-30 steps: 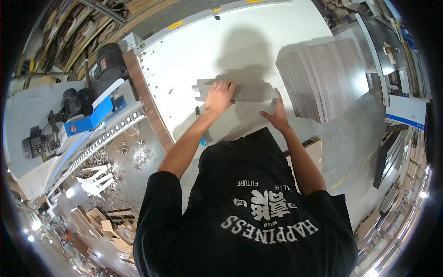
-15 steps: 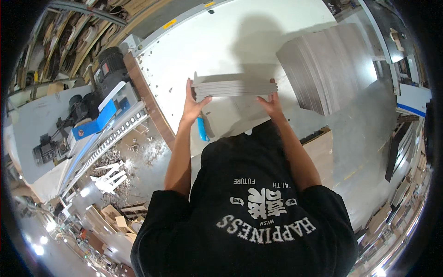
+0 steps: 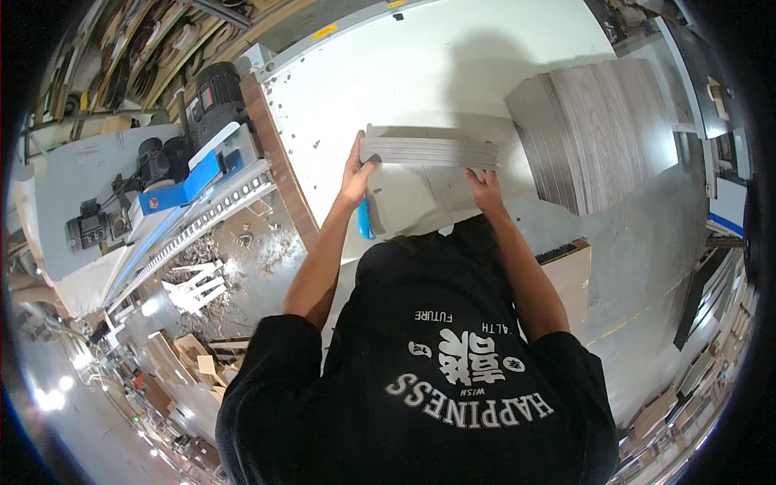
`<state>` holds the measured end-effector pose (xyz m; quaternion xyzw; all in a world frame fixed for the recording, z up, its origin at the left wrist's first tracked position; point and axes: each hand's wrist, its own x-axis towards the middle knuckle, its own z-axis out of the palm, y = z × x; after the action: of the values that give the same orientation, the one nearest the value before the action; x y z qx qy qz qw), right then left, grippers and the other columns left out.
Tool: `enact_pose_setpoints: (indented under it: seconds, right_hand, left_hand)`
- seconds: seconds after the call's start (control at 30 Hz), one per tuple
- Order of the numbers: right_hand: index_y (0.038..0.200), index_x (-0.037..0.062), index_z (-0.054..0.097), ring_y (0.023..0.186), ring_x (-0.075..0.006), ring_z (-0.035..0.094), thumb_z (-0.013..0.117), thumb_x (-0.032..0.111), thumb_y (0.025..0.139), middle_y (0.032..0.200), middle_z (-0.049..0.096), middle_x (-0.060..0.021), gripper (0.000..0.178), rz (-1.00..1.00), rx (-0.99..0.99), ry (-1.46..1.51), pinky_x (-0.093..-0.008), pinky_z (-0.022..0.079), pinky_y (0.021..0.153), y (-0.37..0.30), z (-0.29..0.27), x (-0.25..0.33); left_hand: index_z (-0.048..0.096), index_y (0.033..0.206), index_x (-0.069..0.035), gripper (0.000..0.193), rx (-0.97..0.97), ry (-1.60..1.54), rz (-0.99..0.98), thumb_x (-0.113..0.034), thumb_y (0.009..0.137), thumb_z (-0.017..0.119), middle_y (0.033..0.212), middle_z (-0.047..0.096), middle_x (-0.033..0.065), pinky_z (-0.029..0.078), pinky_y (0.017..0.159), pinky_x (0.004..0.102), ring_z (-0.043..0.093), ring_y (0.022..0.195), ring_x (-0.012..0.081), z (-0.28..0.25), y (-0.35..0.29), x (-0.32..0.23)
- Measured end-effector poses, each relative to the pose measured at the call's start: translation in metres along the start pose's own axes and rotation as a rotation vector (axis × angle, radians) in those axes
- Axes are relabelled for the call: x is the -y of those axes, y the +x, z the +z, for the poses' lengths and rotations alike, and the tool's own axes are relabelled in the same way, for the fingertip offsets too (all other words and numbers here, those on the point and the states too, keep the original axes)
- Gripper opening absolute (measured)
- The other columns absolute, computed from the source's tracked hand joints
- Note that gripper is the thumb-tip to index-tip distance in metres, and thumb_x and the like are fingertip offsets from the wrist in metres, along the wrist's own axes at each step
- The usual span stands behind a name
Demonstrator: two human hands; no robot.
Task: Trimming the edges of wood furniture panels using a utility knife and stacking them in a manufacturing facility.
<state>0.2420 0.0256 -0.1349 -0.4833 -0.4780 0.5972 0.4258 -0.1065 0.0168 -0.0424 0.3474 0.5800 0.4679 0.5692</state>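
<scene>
A thin stack of grey wood-grain boards (image 3: 428, 152) is between my hands, its layered edges facing me, over the white table (image 3: 388, 77). My left hand (image 3: 354, 179) grips its left end, thumb on the near side and fingers along the end. At the near right corner, my right hand (image 3: 485, 192) has its thumb and bent fingers against the stack's edge; part of the fingertips is hard to make out. A blue tool handle (image 3: 365, 219) sticks out toward me just beyond my left wrist.
A large pile of grey wood-grain boards (image 3: 602, 133) stands at the right. On the left, a machine with black motors (image 3: 218, 93) and a blue guard (image 3: 187, 187) borders the table's brown edge strip (image 3: 279, 158). Scraps litter the floor (image 3: 242, 250); small chips lie on the table.
My right hand has slid from around the stack's right end down to its near corner. The boards' ends look more even. The whole view has shifted slightly.
</scene>
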Motion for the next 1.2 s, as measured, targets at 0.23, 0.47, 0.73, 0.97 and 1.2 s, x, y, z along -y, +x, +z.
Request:
enact_pose_setpoints:
  seconds: [0.23,0.47,0.73,0.97,1.2]
  right_hand:
    - [0.158,-0.0002,0.05,0.147,-0.0447,0.05,0.072,0.017,0.105,0.161,0.05,-0.0285,0.06,-0.164,0.02,-0.58,-0.045,0.039,0.124,0.014,-0.024,0.014]
    - [0.153,-0.0073,0.051,0.136,-0.0459,0.056,0.076,0.029,0.103,0.148,0.057,-0.0282,0.067,-0.071,0.071,-0.926,-0.0517,0.044,0.117,0.011,-0.039,0.046]
    - [0.15,-0.0052,0.052,0.135,-0.0484,0.054,0.081,0.028,0.094,0.145,0.054,-0.0277,0.071,-0.461,0.186,-1.257,-0.0556,0.045,0.116,-0.005,-0.003,0.246]
    - [0.146,-0.0023,0.055,0.134,-0.0417,0.057,0.088,0.027,0.086,0.14,0.057,-0.0193,0.073,-0.569,0.395,-1.381,-0.0511,0.049,0.113,0.013,0.084,0.303]
    - [0.143,-0.0022,0.056,0.128,-0.0385,0.058,0.089,0.034,0.085,0.138,0.058,-0.0184,0.076,-0.502,0.362,-1.424,-0.0508,0.047,0.112,0.012,0.099,0.31]
  left_hand:
    - [0.028,0.171,0.002,0.115,-0.11,0.935,0.463,-0.03,0.082,0.093,0.171,0.042,0.0267,0.02,0.135,0.056,0.038,0.159,0.0432,0.055,-0.002,-0.058]
    - [0.062,0.148,-0.005,0.085,0.352,1.476,0.372,-0.033,0.074,0.095,0.149,0.063,0.0138,0.013,0.139,0.0578,0.052,0.15,0.0308,0.093,0.042,-0.035]
    - [0.066,0.141,-0.005,0.079,0.241,0.772,0.387,-0.033,0.074,0.096,0.134,0.071,0.0128,0.012,0.138,0.0534,0.058,0.143,0.0295,0.062,-0.002,-0.082]
    - [0.065,0.139,-0.005,0.079,0.158,0.635,0.431,-0.038,0.075,0.097,0.136,0.071,0.0151,0.018,0.136,0.0519,0.06,0.141,0.0329,0.062,0.003,-0.011]
    - [0.062,0.138,-0.008,0.081,0.207,0.672,0.437,-0.04,0.073,0.097,0.131,0.071,0.0104,0.026,0.133,0.0529,0.066,0.132,0.0307,0.058,0.012,-0.006]
